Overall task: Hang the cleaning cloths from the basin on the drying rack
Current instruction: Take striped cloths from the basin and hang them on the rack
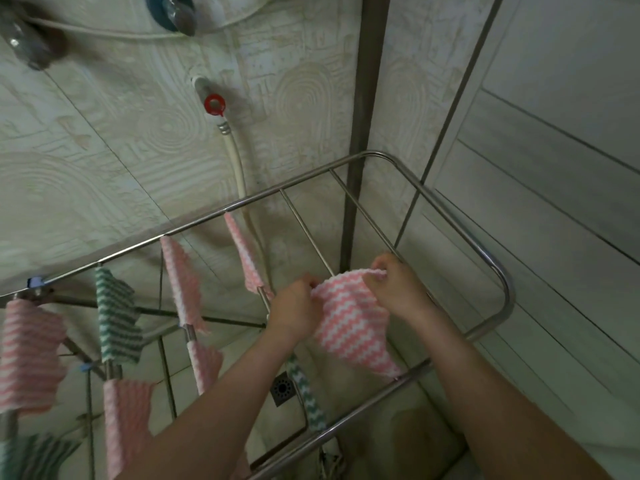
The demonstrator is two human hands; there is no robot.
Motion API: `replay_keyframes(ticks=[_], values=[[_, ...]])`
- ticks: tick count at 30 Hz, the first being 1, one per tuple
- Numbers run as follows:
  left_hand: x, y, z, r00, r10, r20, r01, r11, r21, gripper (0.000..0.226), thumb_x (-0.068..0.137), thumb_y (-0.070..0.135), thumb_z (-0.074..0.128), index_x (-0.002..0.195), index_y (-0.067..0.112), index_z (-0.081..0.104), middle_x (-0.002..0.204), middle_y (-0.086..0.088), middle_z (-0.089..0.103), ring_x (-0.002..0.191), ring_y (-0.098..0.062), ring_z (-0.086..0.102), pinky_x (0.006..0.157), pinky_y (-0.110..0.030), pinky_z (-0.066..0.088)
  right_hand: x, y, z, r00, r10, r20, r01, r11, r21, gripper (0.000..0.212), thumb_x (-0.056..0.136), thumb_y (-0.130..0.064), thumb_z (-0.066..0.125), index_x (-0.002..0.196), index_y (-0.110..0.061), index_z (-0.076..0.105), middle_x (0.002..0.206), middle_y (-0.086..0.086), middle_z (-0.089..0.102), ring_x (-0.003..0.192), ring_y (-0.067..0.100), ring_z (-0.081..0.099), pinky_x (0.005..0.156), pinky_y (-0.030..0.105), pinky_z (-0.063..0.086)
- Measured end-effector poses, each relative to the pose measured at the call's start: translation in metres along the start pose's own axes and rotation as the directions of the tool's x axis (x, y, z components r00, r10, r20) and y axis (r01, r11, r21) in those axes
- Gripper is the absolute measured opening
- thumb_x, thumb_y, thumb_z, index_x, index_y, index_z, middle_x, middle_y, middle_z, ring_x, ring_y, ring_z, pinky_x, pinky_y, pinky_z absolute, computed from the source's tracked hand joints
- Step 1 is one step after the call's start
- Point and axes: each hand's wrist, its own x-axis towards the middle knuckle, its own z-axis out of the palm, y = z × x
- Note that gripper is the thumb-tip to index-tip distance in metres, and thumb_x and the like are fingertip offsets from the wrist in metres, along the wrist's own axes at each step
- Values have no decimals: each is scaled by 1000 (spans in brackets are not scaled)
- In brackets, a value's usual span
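A pink-and-white striped cloth [349, 323] is stretched between my hands over a rod of the steel drying rack [498, 271]. My left hand [294, 303] pinches its left top corner. My right hand [394, 285] pinches its right top edge. The cloth's lower part drapes down to the rack's front rail. Several other cloths hang on the rods to the left: pink ones [183, 285], [29, 351] and a green-striped one [117, 317]. Another green-striped cloth [308, 393] hangs under my left forearm. The basin is out of view.
A patterned tiled wall stands behind the rack, with a white hose and its red-ringed wall fitting [214, 103]. A dark corner post [363, 133] rises at the rack's right end. A floor drain [284, 389] shows below the rods.
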Motion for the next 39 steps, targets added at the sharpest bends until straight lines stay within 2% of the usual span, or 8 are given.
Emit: replay_keyframes(ticks=[4,10,14,20,24,29,35,39], values=[[7,-2,0,1000,19,-12,-18,996,82,33,90,15,53,122,19,48,103,-11,67,94,-29,64,76,-36,52,-12,3,-2,992,-14,126,32,990,-140,58,91,-42,57,139,-16,40,135,9,48,117,24,52,91,31,43],[18,-5,0,997,58,-54,-50,988,149,35,90,10,51,124,18,49,108,-11,67,95,-27,64,77,-34,52,-48,5,-7,910,96,405,76,918,-388,26,92,-34,56,91,-12,70,86,6,70,72,17,64,58,26,43],[22,-4,0,993,100,-61,-85,974,210,30,90,9,52,119,15,53,107,-11,67,94,-27,63,72,-30,47,-60,4,1,950,50,307,147,798,-584,12,87,-26,59,81,-17,63,74,0,58,70,19,58,47,23,32],[22,-7,4,991,133,-25,-117,934,339,22,89,11,50,107,10,63,99,-11,69,90,-28,65,70,-31,49,-74,6,-1,970,31,243,107,839,-534,25,78,-37,71,69,-24,52,64,-7,51,65,16,52,49,22,30],[23,-13,7,992,120,-28,-103,928,359,21,89,12,49,101,10,66,96,-12,70,87,-28,66,75,-36,55,-83,10,2,975,-12,224,138,817,-560,31,76,-45,71,97,-24,65,90,-3,66,73,15,53,53,22,30],[27,-16,8,990,126,-61,-96,929,359,19,89,11,49,96,9,66,94,-12,69,86,-30,65,74,-36,52,-92,18,2,983,-28,181,122,837,-533,31,74,-52,70,91,-27,64,83,-7,66,73,14,59,54,24,33],[20,-14,7,994,105,-31,-91,948,305,29,89,11,52,116,12,58,108,-12,67,93,-29,64,78,-35,53,-106,36,5,991,-123,51,133,914,-384,29,78,-51,69,79,-32,47,70,-13,57,65,4,53,57,20,33],[1,-3,8,869,461,-180,-431,884,183,36,84,8,61,120,13,60,119,-10,58,102,-27,58,86,-32,47,-107,49,13,974,-217,-65,177,909,-378,25,82,-47,66,69,-30,55,69,-9,62,68,10,58,73,30,44]])
